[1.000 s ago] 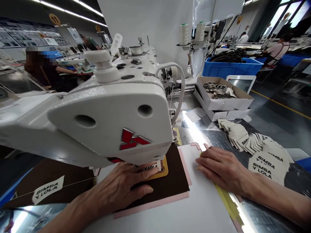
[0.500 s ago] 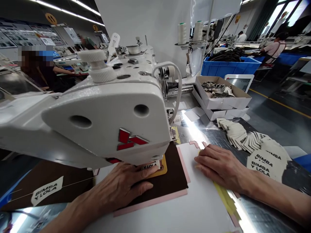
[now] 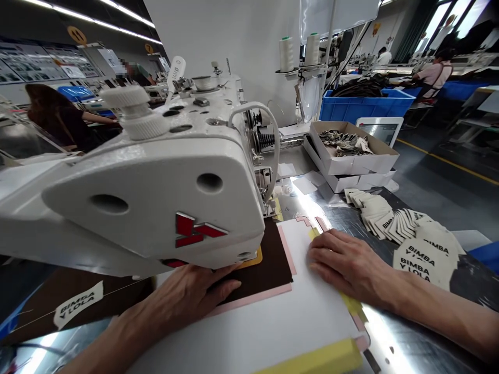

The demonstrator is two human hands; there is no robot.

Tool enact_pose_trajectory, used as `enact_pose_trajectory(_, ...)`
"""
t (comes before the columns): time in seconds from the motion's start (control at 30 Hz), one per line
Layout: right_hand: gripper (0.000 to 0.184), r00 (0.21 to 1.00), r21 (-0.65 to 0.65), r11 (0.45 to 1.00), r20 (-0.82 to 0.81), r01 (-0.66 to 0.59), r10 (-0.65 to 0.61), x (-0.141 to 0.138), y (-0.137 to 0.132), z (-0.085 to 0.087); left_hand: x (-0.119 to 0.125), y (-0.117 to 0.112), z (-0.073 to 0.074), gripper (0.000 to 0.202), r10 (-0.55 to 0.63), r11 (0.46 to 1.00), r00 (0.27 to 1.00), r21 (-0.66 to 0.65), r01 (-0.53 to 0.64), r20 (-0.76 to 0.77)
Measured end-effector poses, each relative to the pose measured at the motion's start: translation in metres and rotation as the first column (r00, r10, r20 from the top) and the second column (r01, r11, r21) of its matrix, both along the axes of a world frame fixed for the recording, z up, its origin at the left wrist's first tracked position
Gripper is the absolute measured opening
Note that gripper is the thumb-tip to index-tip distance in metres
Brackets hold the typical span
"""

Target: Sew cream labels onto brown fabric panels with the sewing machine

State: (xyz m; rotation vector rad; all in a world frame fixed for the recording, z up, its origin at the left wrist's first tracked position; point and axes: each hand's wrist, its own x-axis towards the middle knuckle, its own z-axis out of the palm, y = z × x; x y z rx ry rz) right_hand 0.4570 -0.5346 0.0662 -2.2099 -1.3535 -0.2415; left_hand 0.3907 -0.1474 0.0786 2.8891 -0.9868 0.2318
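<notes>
My left hand (image 3: 191, 291) lies flat on a dark brown fabric panel (image 3: 265, 265), with its fingertips reaching under the head of a white industrial sewing machine (image 3: 156, 192). An orange-yellow piece (image 3: 254, 258) shows at the panel's edge by the machine. My right hand (image 3: 346, 262) presses flat on a white template board (image 3: 273, 332), which has pink and yellow edging. The panel rests on this board. The needle area is hidden behind the machine head.
A loose "BIMBA Y LOLA" label (image 3: 78, 304) lies on brown material at the left. Several fanned labels (image 3: 384, 221) lie on the steel table (image 3: 405, 337) at the right. Behind stand a cardboard box of labels (image 3: 351, 148), a blue crate (image 3: 362, 106) and thread cones (image 3: 296, 54). Co-workers sit further off.
The board and brown panel have slid forward toward the machine, and a yellow strip now shows at the board's near end. The label under the machine head is hidden, and both hands moved forward.
</notes>
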Motion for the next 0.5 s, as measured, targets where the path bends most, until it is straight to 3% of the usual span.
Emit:
enact_pose_trajectory(0.27, 0.015, 1.000, 0.002, 1.000, 0.024, 0.003, -0.003, -0.002, -0.001, -0.001, -0.005, -0.008, 0.004, 0.044, 0.037, 0.998, 0.994, -0.055, -0.043, -0.107)
enact_pose_trajectory(0.5, 0.018, 0.999, -0.006, 1.000, 0.043, 0.000, 0.000, 0.000, -0.002, 0.001, -0.017, 0.003, -0.002, 0.041, 0.081, 0.993, 0.995, -0.086, -0.075, 0.065)
